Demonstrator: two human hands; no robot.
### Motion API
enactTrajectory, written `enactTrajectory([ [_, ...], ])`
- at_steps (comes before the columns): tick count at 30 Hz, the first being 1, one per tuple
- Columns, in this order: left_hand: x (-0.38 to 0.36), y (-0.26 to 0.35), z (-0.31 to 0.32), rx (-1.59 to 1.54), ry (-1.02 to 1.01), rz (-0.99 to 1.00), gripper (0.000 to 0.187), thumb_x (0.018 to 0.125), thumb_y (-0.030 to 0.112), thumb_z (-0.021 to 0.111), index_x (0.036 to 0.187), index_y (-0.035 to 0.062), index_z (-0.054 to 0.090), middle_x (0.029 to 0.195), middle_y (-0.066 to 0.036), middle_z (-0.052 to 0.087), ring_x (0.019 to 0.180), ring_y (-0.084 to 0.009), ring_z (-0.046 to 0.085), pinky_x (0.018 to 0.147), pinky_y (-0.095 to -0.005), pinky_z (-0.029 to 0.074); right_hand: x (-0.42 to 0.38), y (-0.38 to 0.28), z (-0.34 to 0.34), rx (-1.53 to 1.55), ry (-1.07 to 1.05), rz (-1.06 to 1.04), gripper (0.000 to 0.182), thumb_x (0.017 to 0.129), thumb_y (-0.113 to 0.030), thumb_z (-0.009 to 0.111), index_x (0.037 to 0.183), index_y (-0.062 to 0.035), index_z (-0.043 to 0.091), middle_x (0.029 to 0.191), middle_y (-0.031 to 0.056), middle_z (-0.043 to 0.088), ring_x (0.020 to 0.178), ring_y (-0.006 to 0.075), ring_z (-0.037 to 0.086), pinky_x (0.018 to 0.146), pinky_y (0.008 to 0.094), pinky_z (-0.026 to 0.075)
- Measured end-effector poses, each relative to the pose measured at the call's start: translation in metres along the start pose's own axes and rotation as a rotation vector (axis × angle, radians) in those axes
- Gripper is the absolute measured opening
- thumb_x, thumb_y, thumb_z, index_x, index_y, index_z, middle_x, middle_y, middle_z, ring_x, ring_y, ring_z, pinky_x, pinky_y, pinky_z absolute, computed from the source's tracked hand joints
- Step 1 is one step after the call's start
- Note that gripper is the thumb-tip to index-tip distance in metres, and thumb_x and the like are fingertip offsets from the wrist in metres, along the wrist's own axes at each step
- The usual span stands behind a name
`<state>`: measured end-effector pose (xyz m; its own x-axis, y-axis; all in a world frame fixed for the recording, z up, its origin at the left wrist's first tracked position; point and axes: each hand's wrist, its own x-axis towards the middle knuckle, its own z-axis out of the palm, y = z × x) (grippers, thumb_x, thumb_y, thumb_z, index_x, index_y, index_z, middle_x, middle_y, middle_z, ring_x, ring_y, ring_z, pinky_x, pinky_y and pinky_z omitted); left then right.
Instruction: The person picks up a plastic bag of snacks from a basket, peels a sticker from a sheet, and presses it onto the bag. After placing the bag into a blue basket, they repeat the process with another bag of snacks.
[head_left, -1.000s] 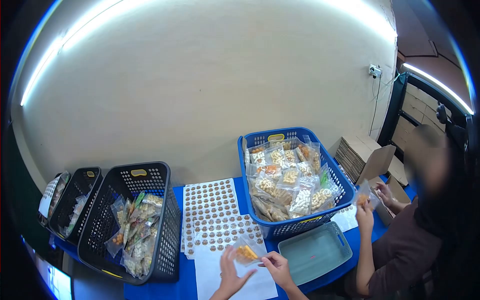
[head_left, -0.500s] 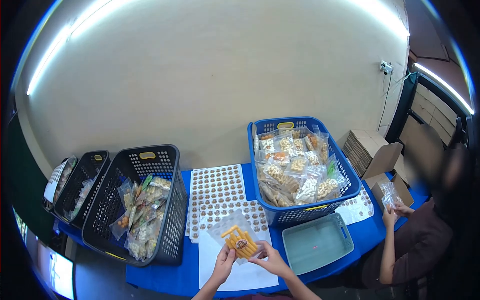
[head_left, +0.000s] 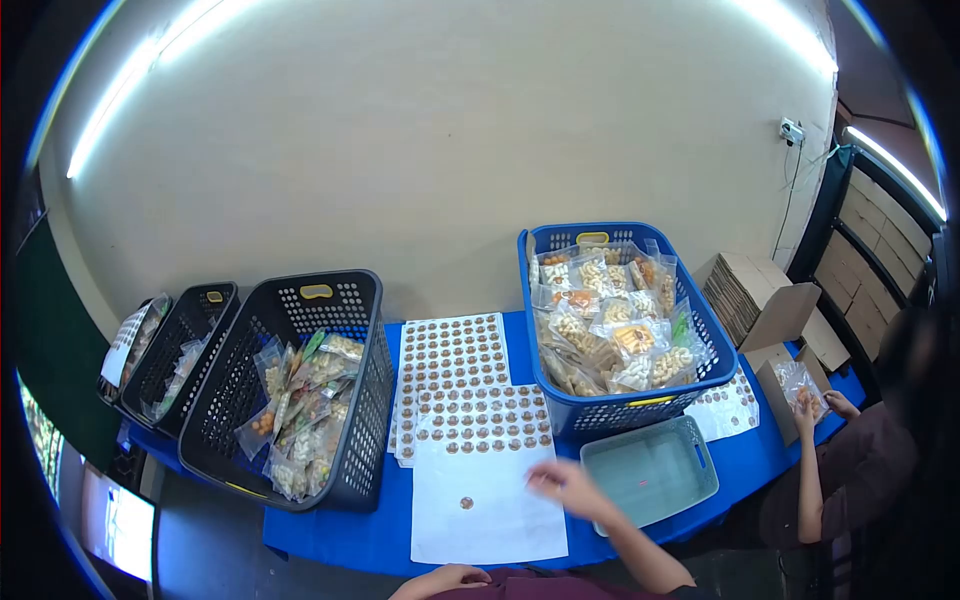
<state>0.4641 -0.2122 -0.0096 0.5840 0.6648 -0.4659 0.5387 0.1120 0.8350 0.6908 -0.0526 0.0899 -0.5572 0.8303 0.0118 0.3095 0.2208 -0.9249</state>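
My right hand, smeared by motion, hangs over the right edge of the white sticker sheet, beside the teal tray. No bag shows in it, but its fingers are too blurred to read. Low in the view, my left hand lies against my shirt with fingers stretched out, holding nothing visible. The sheet carries rows of round brown stickers at its upper part and one single sticker lower down. A clear bag of orange stick snacks rests on top of other snack bags in the blue basket.
A teal tray stands in front of the blue basket. Dark baskets with snack bags stand at left. More sticker sheets lie behind. At right, a co-worker's hands hold a bag over a cardboard box, near folded cartons.
The bag of orange sticks has left my hands and now lies in the blue basket. My hands have parted, the left drawing back to my body. The view has shifted slightly.
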Motion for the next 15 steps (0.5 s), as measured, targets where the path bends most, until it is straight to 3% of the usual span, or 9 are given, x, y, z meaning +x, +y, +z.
enactTrajectory([
  [2, 0.008, -0.015, 0.002, 0.0, 0.012, -0.051, 0.031, 0.085, 0.032, 0.047, 0.103, 0.0084, 0.056, 0.093, -0.01, 0.058, 0.087, -0.0211, 0.054, 0.08, -0.0295, 0.041, -0.012, 0.048, 0.049, -0.011, -0.515, 0.091, 0.02, 0.082, -0.016, 0.052, 0.096, -0.0041, 0.057, 0.087, 0.0076, 0.061, 0.08, 0.0123, 0.056, 0.071, 0.0271, 0.044],
  [3, 0.017, -0.028, 0.005, 0.003, 0.007, -0.083, 0.031, 0.084, 0.032, 0.048, 0.102, 0.008, 0.056, 0.093, -0.01, 0.058, 0.087, -0.0209, 0.054, 0.08, -0.0292, 0.041, -0.02, 0.061, 0.069, -0.127, -0.612, -0.101, 0.021, 0.083, -0.018, 0.05, 0.097, -0.0044, 0.057, 0.089, 0.0101, 0.061, 0.078, 0.0176, 0.057, 0.072, 0.0286, 0.044],
  [5, 0.025, -0.048, 0.011, -0.006, 0.056, -0.051, 0.032, 0.084, 0.033, 0.049, 0.1, 0.0074, 0.056, 0.094, -0.01, 0.058, 0.087, -0.02, 0.054, 0.08, -0.0289, 0.041, -0.037, 0.106, 0.109, -0.222, -0.663, -0.004, 0.025, 0.078, -0.02, 0.053, 0.098, -0.0044, 0.057, 0.089, 0.0127, 0.06, 0.08, 0.0233, 0.058, 0.073, 0.0322, 0.045],
  [6, 0.024, -0.056, 0.012, -0.018, 0.109, 0.013, 0.032, 0.083, 0.034, 0.05, 0.1, 0.0073, 0.056, 0.094, -0.009, 0.058, 0.087, -0.0194, 0.054, 0.08, -0.0289, 0.041, -0.044, 0.119, 0.118, -0.251, -0.795, 0.024, 0.031, 0.075, -0.024, 0.057, 0.099, -0.0045, 0.057, 0.089, 0.0134, 0.061, 0.081, 0.024, 0.058, 0.073, 0.0333, 0.045],
  [7, 0.025, -0.064, 0.013, -0.031, 0.163, 0.079, 0.033, 0.082, 0.035, 0.051, 0.1, 0.0072, 0.057, 0.095, -0.009, 0.058, 0.087, -0.0187, 0.054, 0.079, -0.0289, 0.041, -0.049, 0.12, 0.124, -0.228, -0.829, 0.084, 0.033, 0.074, -0.026, 0.058, 0.1, -0.0045, 0.056, 0.089, 0.0135, 0.061, 0.08, 0.0245, 0.058, 0.072, 0.0338, 0.045],
  [12, 0.014, -0.077, 0.013, -0.114, 0.059, -0.177, 0.044, 0.076, 0.043, 0.057, 0.102, 0.0075, 0.056, 0.097, -0.008, 0.058, 0.092, -0.0172, 0.053, 0.082, -0.028, 0.04, -0.042, 0.103, 0.126, -0.268, -0.922, 0.165, 0.048, 0.073, -0.038, 0.059, 0.105, -0.0029, 0.054, 0.095, 0.0148, 0.059, 0.088, 0.0242, 0.055, 0.078, 0.0326, 0.043],
  [14, 0.003, -0.053, 0.005, -0.108, 0.02, -0.296, 0.045, 0.075, 0.044, 0.058, 0.101, 0.0071, 0.057, 0.096, -0.009, 0.058, 0.093, -0.0179, 0.053, 0.083, -0.028, 0.04, -0.048, 0.139, 0.148, -0.046, -0.89, 0.262, 0.057, 0.073, -0.044, 0.057, 0.109, -0.0002, 0.051, 0.101, 0.0165, 0.055, 0.095, 0.0238, 0.052, 0.082, 0.0317, 0.04],
  [15, 0.0, -0.058, 0.005, -0.075, 0.065, -0.244, 0.043, 0.075, 0.043, 0.058, 0.099, 0.007, 0.058, 0.095, -0.009, 0.059, 0.091, -0.018, 0.053, 0.081, -0.0282, 0.04, -0.05, 0.136, 0.154, 0.067, -0.873, 0.312, 0.061, 0.073, -0.047, 0.057, 0.11, 0.0011, 0.049, 0.104, 0.0173, 0.054, 0.098, 0.0236, 0.05, 0.084, 0.0312, 0.039],
])
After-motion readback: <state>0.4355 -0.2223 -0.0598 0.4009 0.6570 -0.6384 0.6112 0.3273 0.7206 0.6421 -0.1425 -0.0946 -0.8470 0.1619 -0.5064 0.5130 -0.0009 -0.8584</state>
